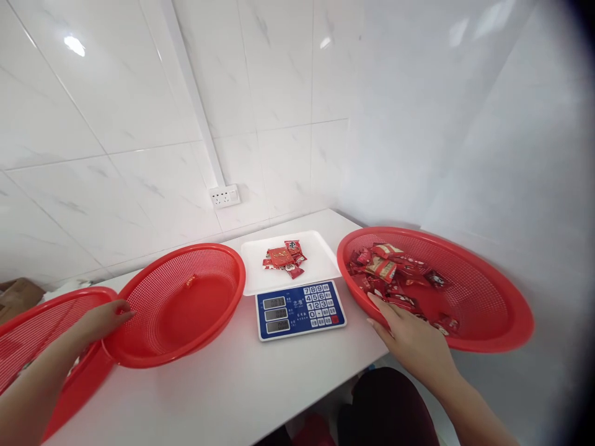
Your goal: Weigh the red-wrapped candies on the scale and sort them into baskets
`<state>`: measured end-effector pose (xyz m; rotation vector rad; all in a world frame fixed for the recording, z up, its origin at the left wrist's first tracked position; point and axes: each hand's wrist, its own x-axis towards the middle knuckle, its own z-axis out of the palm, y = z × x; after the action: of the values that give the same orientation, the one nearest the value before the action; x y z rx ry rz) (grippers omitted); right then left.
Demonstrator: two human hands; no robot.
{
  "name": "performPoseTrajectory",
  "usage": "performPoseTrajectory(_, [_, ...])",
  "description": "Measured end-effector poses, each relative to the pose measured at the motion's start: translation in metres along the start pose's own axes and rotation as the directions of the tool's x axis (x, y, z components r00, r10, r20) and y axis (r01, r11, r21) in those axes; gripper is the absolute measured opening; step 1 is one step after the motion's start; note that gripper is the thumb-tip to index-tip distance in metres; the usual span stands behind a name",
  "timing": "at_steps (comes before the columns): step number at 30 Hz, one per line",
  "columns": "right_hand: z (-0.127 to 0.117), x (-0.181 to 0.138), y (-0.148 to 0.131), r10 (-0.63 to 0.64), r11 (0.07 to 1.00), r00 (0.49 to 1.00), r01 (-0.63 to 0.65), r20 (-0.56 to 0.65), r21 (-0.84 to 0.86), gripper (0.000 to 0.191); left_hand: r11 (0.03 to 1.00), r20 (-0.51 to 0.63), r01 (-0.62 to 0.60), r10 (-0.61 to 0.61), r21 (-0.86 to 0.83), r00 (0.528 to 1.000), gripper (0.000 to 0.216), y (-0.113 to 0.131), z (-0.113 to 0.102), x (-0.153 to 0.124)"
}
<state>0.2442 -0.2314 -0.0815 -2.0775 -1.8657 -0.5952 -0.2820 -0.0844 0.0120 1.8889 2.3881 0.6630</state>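
Note:
My right hand (415,339) holds the near rim of a red mesh basket (483,337) on the right. Its fingers and thumb are on either side of the rim. Small red and gold wrapped snack packets (383,269) lie inside. My left hand (106,319) is closed at the left rim of another red basket (211,248); part of its grip is hidden. That basket contains one small orange-red bit (190,281). A digital scale (301,310) stands between the baskets, with a small pile of red packets (284,256) on its white tray (320,251).
A third red basket (88,292) overlaps the table's left side, partly behind my left arm. A cardboard box (21,297) is at the far left. A wall socket (225,196) sits above the white table (209,396). My legs (390,402) are below its front edge.

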Motion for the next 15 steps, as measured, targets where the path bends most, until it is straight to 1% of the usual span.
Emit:
performPoseTrajectory(2, [0.002,-0.001,0.001,-0.016,1.000,0.999,0.015,-0.029,-0.007,0.040,0.995,0.074,-0.032,0.025,0.097,0.997,0.020,0.010,0.001,0.008])
performPoseTrajectory(4, [0.004,-0.002,0.002,-0.028,0.999,0.998,0.028,-0.060,-0.017,0.041,0.983,0.148,-0.127,0.108,0.133,0.983,0.026,0.028,0.008,0.011])
performPoseTrajectory(6, [0.005,-0.003,0.003,-0.029,0.999,0.996,0.027,-0.081,-0.027,0.041,0.966,0.260,-0.237,0.205,0.102,0.944,0.035,0.049,0.018,0.010])
performPoseTrajectory(9, [0.006,-0.003,0.003,-0.031,0.999,0.996,0.028,-0.087,-0.036,0.039,0.949,0.382,-0.315,0.281,0.028,0.880,0.038,0.086,0.038,0.006])
performPoseTrajectory(11, [0.006,-0.003,0.002,-0.048,0.998,0.995,0.045,-0.091,-0.034,0.039,0.938,0.397,-0.346,0.329,-0.029,0.857,0.037,0.114,0.052,0.003])
performPoseTrajectory(13, [0.005,-0.002,0.002,-0.060,0.998,0.994,0.057,-0.089,-0.032,0.041,0.912,0.375,-0.396,0.404,-0.102,0.834,0.040,0.146,0.066,-0.002])
performPoseTrajectory(15, [0.005,-0.002,0.002,-0.051,0.998,0.996,0.049,-0.068,-0.033,0.041,0.864,0.355,-0.469,0.502,-0.183,0.788,0.041,0.181,0.081,-0.007])
